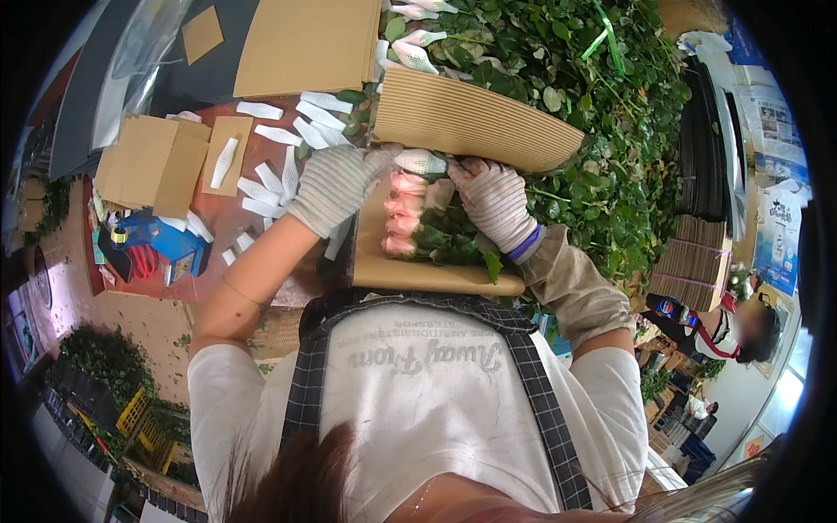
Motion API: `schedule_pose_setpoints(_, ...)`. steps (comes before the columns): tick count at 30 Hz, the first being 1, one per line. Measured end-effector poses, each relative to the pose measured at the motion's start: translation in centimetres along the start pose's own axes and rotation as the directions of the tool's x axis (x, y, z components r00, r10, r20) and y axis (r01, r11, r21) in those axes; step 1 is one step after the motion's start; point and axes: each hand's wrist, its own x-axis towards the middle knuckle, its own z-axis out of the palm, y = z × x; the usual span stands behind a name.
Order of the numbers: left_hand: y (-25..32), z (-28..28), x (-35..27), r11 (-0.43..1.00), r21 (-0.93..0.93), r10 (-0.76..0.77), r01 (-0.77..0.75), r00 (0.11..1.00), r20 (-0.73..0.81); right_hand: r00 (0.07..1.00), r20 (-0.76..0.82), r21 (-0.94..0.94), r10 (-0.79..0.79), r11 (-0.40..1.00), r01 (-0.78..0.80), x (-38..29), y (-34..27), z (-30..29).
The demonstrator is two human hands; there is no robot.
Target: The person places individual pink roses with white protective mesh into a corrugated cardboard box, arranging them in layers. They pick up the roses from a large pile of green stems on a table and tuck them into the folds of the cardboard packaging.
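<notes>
My left hand (343, 186), in a striped knit glove, has its fingertips at the left end of a white foam net sleeve (420, 161). My right hand (495, 204), gloved the same way, pinches around the sleeve's other end, where the stem side lies. A bloom inside the sleeve is hidden by the mesh. Just below, several pink roses (402, 216) lie in a row with their heads to the left, on brown paper (431, 276). Their leafy stems pass under my right hand. A corrugated cardboard sheet (471, 118) slants up behind both hands.
Loose foam net sleeves (278, 135) litter the red tabletop (209, 261) at left. Cardboard pieces (147, 153) and a blue box (163, 238) stand beyond them. Leafy stems (608, 150) heap at back right. Bundled cardboard (690, 265) and another person (726, 327) are farther right.
</notes>
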Motion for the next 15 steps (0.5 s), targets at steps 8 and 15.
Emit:
schedule_pose_setpoints(8, -1.0, -1.3, 1.3, 0.993, 0.075, -0.095, 0.087, 0.989, 0.111, 0.995, 0.087, 0.014, 0.047, 0.999, -0.049, -0.3, 0.2, 0.4)
schedule_pose_setpoints(15, -0.9, -5.7, -2.4, 0.962, -0.228, -0.177, 0.149, 0.978, -0.107, 1.000, 0.020, 0.014, 0.006, 1.000, -0.006, 0.6, -0.4, -0.9)
